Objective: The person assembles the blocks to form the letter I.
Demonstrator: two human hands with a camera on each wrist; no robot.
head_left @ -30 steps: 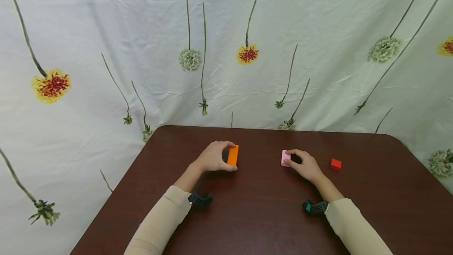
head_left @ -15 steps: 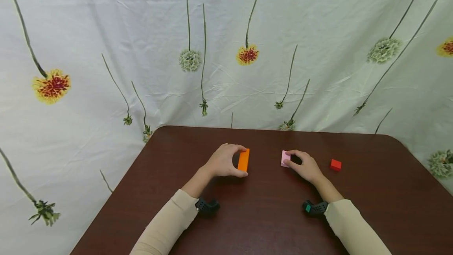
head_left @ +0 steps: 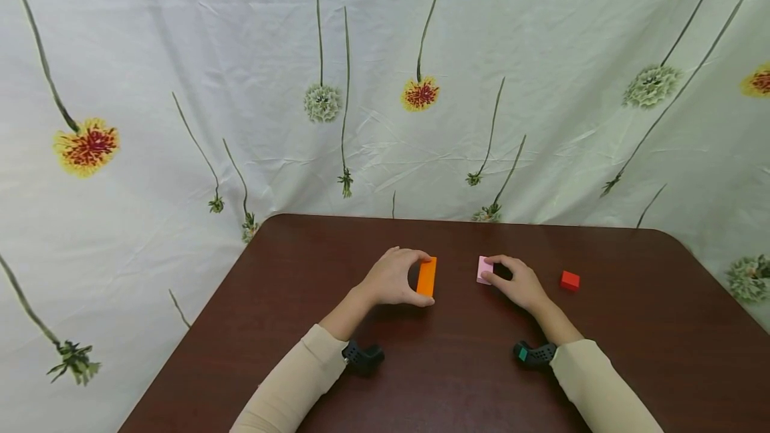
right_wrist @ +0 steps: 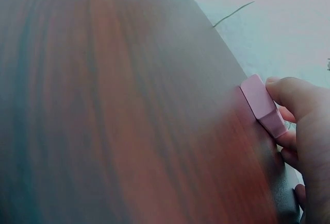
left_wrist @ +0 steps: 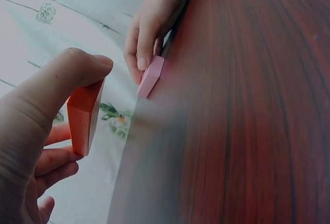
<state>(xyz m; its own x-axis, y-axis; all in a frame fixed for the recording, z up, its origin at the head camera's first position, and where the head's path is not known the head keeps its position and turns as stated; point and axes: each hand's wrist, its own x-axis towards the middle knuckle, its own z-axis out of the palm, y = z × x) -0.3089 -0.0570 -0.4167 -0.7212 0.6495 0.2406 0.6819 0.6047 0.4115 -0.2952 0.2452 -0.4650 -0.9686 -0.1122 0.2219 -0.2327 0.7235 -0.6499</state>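
Observation:
My left hand (head_left: pixel 394 279) pinches an oblong orange block (head_left: pixel 426 277) between thumb and fingers, at its near and far ends. In the left wrist view the orange block (left_wrist: pixel 85 116) is raised above the tabletop. To its right, my right hand (head_left: pixel 520 282) grips a small pink block (head_left: pixel 484 270) with thumb and fingertips. The right wrist view has the pink block (right_wrist: pixel 260 100) down on the table surface. A gap of bare tabletop separates the two blocks in the head view.
A small red block (head_left: pixel 569 280) lies to the right of my right hand. The dark brown table (head_left: pixel 451 373) has rounded far corners. Behind it hangs a white cloth (head_left: pixel 373 45) printed with flowers. Each wrist carries a dark band, the left band (head_left: pixel 363 357) and the right band (head_left: pixel 534 353).
My left hand has carried the orange block rightward and slightly nearer, closer to the pink block. The right hand, pink block and red block have stayed in place.

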